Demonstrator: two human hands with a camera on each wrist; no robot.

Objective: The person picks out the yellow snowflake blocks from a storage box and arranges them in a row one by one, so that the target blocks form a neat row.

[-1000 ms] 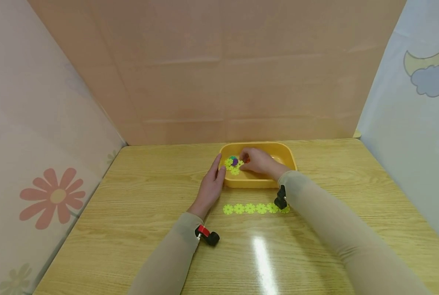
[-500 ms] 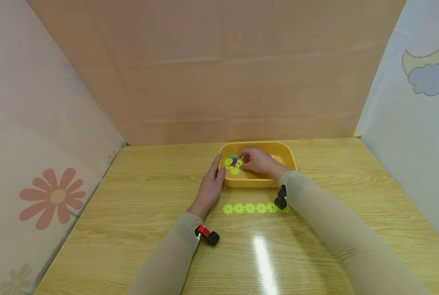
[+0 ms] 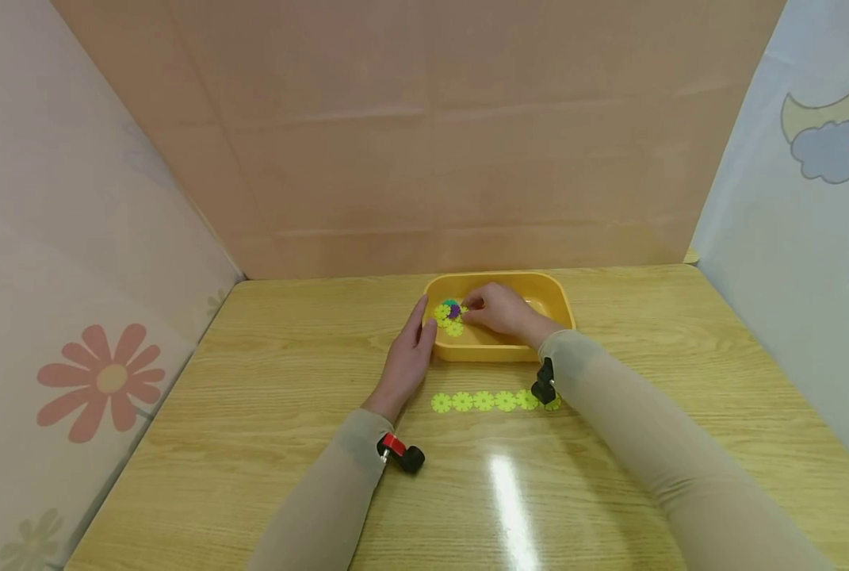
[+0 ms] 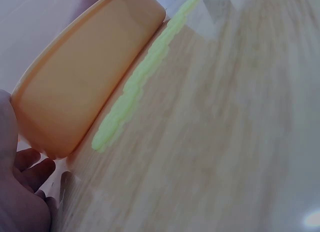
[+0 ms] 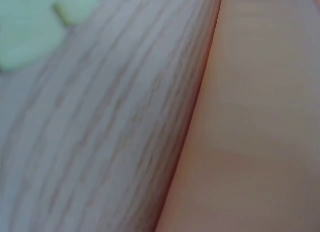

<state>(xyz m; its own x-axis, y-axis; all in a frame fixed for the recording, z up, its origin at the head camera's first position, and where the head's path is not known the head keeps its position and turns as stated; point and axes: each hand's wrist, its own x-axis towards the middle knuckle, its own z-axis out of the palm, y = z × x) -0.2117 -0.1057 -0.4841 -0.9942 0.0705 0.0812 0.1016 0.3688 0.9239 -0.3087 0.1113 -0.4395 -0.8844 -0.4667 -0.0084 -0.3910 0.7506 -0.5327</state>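
Observation:
My left hand [image 3: 404, 361] rests against the left end of a yellow-orange plastic bin [image 3: 495, 354], its fingers fairly straight along the outside wall. In the left wrist view the fingertips [image 4: 40, 173] sit low beside the bin's corner. My right hand [image 3: 501, 308] reaches inside the bin, thumb and fingers pinching a yellow snowflake disc [image 3: 464, 310]. Beside it lies a small heap of discs: yellow ones [image 3: 454, 328], a purple one [image 3: 455, 312] and a teal one [image 3: 449, 303]. A red piece shows partly behind the right fingers. The right wrist view shows no fingers.
In front of the bin, several yellow snowflake discs [image 3: 484, 401] lie in a straight row on the wooden table [image 3: 288, 381]; the right wrist strap partly covers the row's right end. A brown backdrop [image 3: 424, 159] stands behind, with printed cloth walls on both sides.
My right fingers have closed on a yellow disc at the heap's right side, which now looks tilted and less exposed. The left hand and the row of discs have stayed put.

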